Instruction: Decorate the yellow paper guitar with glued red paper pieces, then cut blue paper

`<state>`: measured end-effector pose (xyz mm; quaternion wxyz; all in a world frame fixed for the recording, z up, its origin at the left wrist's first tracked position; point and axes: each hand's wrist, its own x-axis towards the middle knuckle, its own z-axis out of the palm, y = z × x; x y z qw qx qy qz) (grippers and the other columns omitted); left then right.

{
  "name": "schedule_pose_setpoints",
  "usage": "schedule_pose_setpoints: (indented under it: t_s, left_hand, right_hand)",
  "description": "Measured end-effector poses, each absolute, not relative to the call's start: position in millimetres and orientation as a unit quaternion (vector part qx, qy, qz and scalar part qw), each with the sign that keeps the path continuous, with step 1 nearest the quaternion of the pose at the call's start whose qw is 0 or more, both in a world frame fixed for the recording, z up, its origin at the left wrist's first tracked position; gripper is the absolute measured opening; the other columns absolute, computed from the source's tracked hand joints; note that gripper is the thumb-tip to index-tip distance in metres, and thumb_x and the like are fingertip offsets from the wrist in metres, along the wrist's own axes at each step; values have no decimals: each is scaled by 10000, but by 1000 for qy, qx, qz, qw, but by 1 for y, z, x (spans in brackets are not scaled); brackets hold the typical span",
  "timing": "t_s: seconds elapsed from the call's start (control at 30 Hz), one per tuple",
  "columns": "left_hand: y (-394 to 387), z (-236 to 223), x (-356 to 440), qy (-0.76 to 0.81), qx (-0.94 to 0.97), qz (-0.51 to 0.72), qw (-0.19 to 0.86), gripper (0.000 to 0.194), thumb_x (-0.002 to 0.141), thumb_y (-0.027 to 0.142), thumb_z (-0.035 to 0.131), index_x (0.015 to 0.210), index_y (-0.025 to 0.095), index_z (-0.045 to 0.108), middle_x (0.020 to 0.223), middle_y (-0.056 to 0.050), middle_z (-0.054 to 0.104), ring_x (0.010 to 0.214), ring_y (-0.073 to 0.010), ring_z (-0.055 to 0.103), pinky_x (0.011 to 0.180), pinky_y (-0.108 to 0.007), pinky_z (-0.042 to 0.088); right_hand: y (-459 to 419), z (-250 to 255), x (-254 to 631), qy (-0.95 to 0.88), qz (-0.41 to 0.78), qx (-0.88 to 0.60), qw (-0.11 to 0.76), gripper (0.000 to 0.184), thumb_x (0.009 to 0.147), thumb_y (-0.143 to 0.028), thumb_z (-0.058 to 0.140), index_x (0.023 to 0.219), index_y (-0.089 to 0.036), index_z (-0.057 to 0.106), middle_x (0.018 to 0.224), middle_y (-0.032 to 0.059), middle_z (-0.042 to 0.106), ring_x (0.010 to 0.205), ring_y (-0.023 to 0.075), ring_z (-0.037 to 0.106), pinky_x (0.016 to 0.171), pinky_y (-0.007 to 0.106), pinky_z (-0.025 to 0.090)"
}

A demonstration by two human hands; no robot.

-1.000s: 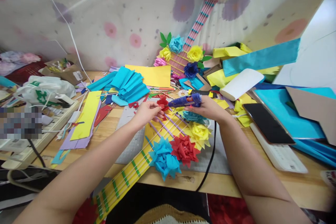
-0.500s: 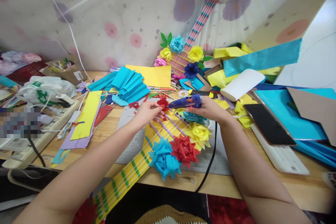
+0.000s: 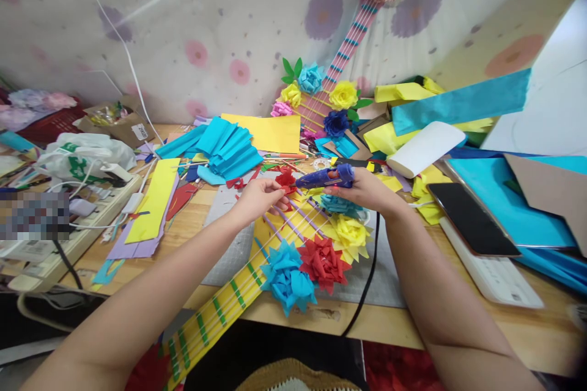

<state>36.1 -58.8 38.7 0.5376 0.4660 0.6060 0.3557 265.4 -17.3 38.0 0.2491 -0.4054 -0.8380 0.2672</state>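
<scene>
My right hand (image 3: 369, 188) is wrapped round a blue hot glue gun (image 3: 324, 176), its nozzle pointing left. The nozzle meets a small red paper flower (image 3: 286, 178), which the closed fingers of my left hand (image 3: 260, 198) pinch. Below both hands lies a yellow paper guitar (image 3: 243, 284) with green frets, white strings and purple strips. On its body sit a light-blue flower (image 3: 288, 278), a larger red flower (image 3: 324, 263) and a yellow flower (image 3: 352, 233). A teal flower (image 3: 340, 204) shows partly under my right hand.
A finished pink guitar (image 3: 345, 52) leans on the curtain behind. Folded blue crepe paper (image 3: 229, 149) and yellow sheets (image 3: 152, 201) lie left. A phone (image 3: 472, 218) rests on a white box (image 3: 498, 272) at right. The gun's black cord (image 3: 369, 278) hangs over the table edge.
Almost nothing differs. Both hands hold the same pose with the glue gun at the red flower; the whole view has shifted slightly.
</scene>
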Motion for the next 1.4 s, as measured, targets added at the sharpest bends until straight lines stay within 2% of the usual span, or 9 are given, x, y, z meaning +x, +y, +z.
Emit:
schedule_pose_setpoints:
  t_s: [0.3,0.57,0.67,0.77,0.93,1.07,1.2,1.3,1.4]
  left_hand:
    - [-61,40,33,585,453,383,553,103,675,190,690,677,118,617,626,-39,670,523,-118,632,434,-182,451]
    - [-61,35,23,561,445,405,569,216,607,285,747,728,126,665,713,-62,686,561,-118,615,484,-213,463]
    - [-59,33,15,549,441,418,574,269,605,342,745,757,134,668,771,-75,692,589,-113,612,498,-209,458]
    - [-57,34,8,546,431,429,577,286,598,368,744,753,141,665,787,-67,685,594,-94,599,512,-195,446]
    - [-60,39,8,569,418,426,566,265,574,351,744,679,125,654,692,-42,652,520,-58,523,463,-168,388]
    - [-65,43,13,581,418,420,558,252,562,338,739,661,121,659,657,-34,636,492,-53,486,439,-168,364]
    - [-67,45,17,592,406,416,558,218,573,315,720,653,121,661,655,-46,645,495,-62,491,430,-169,354]
    - [-67,43,20,592,400,416,563,191,599,296,699,619,115,641,648,-43,638,476,-47,471,408,-154,329]
    - [-65,42,28,557,340,446,613,163,630,258,681,623,114,605,557,10,560,387,-3,349,345,-129,217]
  right_hand:
    - [-16,37,271,-813,277,-431,277,430,696,-547,602,895,-176,689,792,29,677,718,199,605,612,278,469]
    - [-12,33,291,-719,350,-459,387,388,653,-544,630,727,-163,628,670,36,609,540,122,487,493,260,391]
    - [-10,25,305,-674,345,-477,446,371,678,-538,610,721,-170,623,673,33,601,532,108,463,488,254,386]
    - [-5,10,320,-594,317,-548,496,377,654,-538,630,711,-166,611,581,12,547,510,110,465,461,246,380]
    - [1,-26,340,-522,253,-688,436,431,560,-563,671,685,-154,612,542,29,556,494,151,508,442,276,397]
    - [1,-47,344,-570,177,-720,355,502,560,-630,636,702,-149,640,588,72,600,536,197,539,462,306,401]
    - [2,-53,345,-595,166,-717,323,527,592,-649,604,747,-146,643,645,94,623,582,213,562,488,308,410]
    - [-1,-48,348,-595,154,-719,324,575,597,-628,620,905,-143,622,779,111,647,682,238,588,568,340,444]
    - [-11,-29,344,-585,47,-711,389,608,625,-575,638,1045,-141,563,965,142,626,863,272,572,726,396,451]
